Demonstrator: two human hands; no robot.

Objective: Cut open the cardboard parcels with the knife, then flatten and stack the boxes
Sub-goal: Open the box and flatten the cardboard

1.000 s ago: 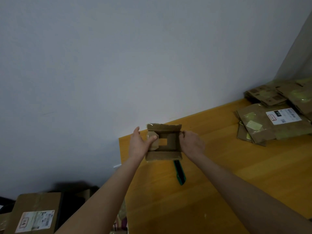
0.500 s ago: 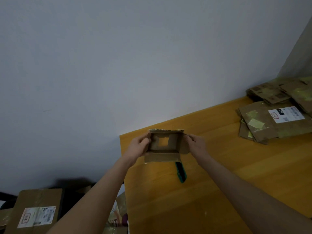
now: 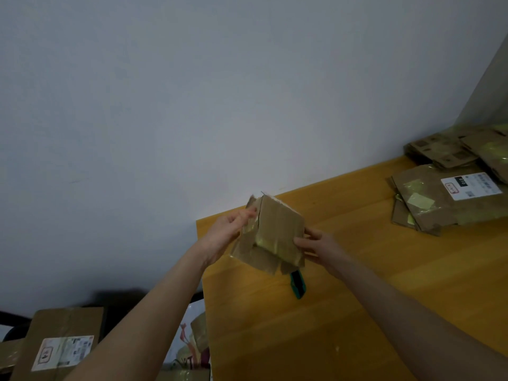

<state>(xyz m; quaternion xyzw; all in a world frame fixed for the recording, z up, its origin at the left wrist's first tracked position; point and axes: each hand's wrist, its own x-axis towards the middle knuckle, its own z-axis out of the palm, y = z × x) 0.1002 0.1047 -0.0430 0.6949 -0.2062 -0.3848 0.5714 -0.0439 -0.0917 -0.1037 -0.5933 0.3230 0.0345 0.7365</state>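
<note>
I hold a small brown cardboard box (image 3: pixel 275 232) above the left end of the wooden table (image 3: pixel 357 312), tilted, with shiny tape across its outer face. My left hand (image 3: pixel 228 229) grips its upper left edge. My right hand (image 3: pixel 316 244) holds its lower right side, fingers on the taped face. A knife (image 3: pixel 298 284) with a teal and black handle lies on the table just below the box, partly hidden by it.
Flattened cardboard boxes (image 3: pixel 450 199) lie stacked at the table's far right, one with a white label. A labelled parcel (image 3: pixel 63 345) sits on the floor at lower left, and bagged items (image 3: pixel 192 345) beside the table's left edge. A pale wall rises behind.
The box was held open-end toward me, its hollow inside showing. It is now turned and collapsing, with a taped outer face toward me. Both hands shifted their hold.
</note>
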